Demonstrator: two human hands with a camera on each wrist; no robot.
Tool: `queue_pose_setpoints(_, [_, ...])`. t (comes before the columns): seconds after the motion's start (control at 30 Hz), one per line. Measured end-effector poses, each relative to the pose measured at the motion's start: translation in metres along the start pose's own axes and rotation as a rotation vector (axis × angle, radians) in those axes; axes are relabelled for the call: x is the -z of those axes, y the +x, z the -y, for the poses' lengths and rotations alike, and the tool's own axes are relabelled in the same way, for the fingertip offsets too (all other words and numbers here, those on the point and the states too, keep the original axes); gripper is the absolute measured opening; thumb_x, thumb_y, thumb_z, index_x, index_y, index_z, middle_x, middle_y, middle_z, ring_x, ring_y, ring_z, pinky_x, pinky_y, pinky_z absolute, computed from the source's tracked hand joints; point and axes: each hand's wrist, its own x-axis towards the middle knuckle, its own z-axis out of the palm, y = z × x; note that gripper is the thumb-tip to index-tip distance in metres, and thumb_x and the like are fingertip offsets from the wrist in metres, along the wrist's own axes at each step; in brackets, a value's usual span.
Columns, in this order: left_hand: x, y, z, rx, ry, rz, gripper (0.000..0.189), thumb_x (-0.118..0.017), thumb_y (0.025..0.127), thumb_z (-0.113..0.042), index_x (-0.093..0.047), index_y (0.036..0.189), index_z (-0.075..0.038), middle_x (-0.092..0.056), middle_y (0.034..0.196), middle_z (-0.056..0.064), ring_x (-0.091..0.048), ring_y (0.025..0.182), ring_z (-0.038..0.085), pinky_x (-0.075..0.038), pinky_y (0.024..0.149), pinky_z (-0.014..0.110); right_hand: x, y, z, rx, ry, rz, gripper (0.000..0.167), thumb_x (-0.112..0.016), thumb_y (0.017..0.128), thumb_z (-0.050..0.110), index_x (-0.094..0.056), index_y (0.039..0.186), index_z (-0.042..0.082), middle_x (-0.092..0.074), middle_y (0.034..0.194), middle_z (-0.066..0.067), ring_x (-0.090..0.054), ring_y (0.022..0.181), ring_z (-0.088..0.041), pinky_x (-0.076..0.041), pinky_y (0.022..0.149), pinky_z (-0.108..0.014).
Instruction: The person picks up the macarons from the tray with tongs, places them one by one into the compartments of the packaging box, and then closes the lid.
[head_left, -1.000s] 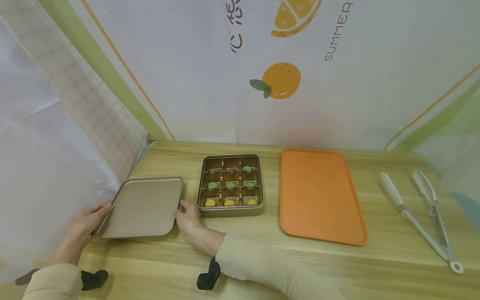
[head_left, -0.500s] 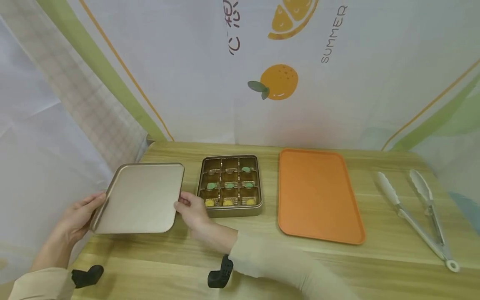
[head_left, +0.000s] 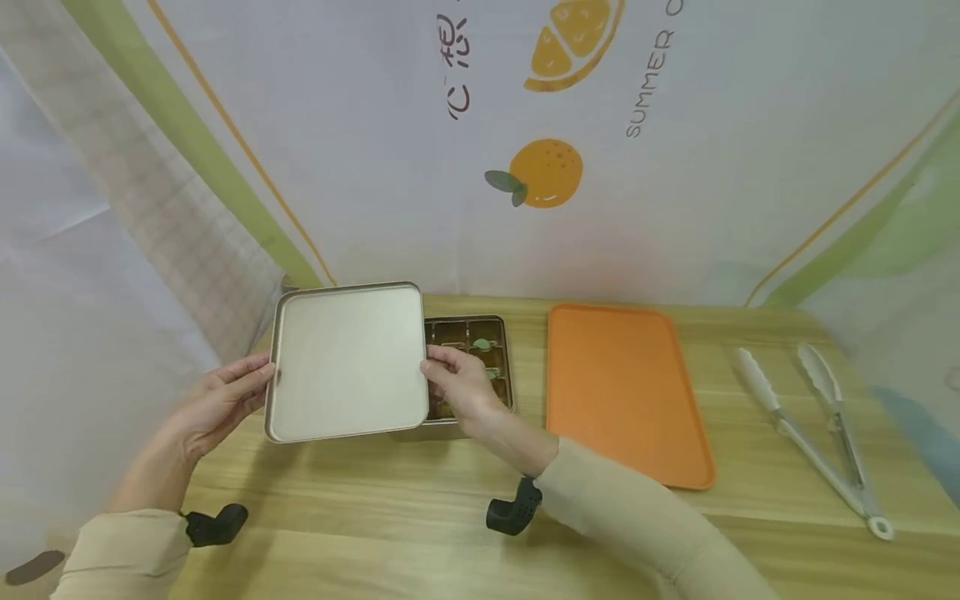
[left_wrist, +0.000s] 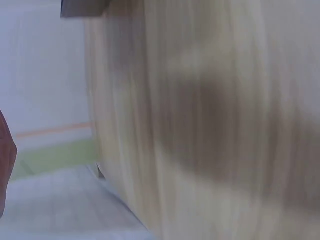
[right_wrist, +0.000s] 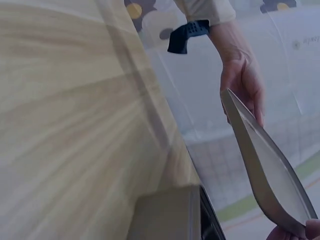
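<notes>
1. Wood-grain counter (head_left: pixel 420 517), pale, with a printed fabric backdrop (head_left: pixel 675 192) behind it; work sits at the counter's 11 o'clock.
2. Gold metal lid (head_left: pixel 348 360) is held clear of the counter, tilted, its pale face toward the head camera. It hangs over the left part of the compartment tin (head_left: pixel 480 350) and hides most of it.
3. Left hand (head_left: pixel 225 400) takes the lid's 9 o'clock edge. Its grip: fingers lie along the rim, thumb side not clearly shown. The right wrist view shows this hand (right_wrist: pixel 245 87) against the lid's far edge.
4. Right hand (head_left: pixel 461 387) takes the 3 o'clock edge, grip closed in a pinch on the rim, fingers curled over it.
5. Progress, as a judgement: lid is lifted and brought above the tin but not seated. Lining up and lowering remain.
6. Tin: only its right column of cells shows, one with a green sweet (head_left: pixel 482 343). Other contents hidden.
7. Orange tray (head_left: pixel 622 392) lies at 3 o'clock of the tin, just beside it.
8. Metal tongs (head_left: pixel 813 425), white-tipped, lie well apart at the far 3 o'clock side.
9. Backdrop carries orange-fruit prints, lettering, and green diagonal bands.
10. Left wrist view: blurred wood only.
</notes>
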Motion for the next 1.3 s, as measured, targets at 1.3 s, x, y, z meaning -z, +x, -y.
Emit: queue_pose_setpoints(1.3, [-0.117, 0.063, 0.020, -0.409, 0.108, -0.299, 0.036, -0.060, 0.084, 0.014, -0.075, 0.097, -0.017, -0.069, 0.100, -0.018, -0.061, 0.100, -0.001, -0.048, 0.084, 0.014, 0.102, -0.006, 0.032, 0.362, -0.305, -0.195, 0.030, -0.052, 0.095, 0.003, -0.059, 0.124, -0.003, -0.063, 0.115, -0.021, -0.064, 0.096, -0.022, -0.054, 0.078, -0.027])
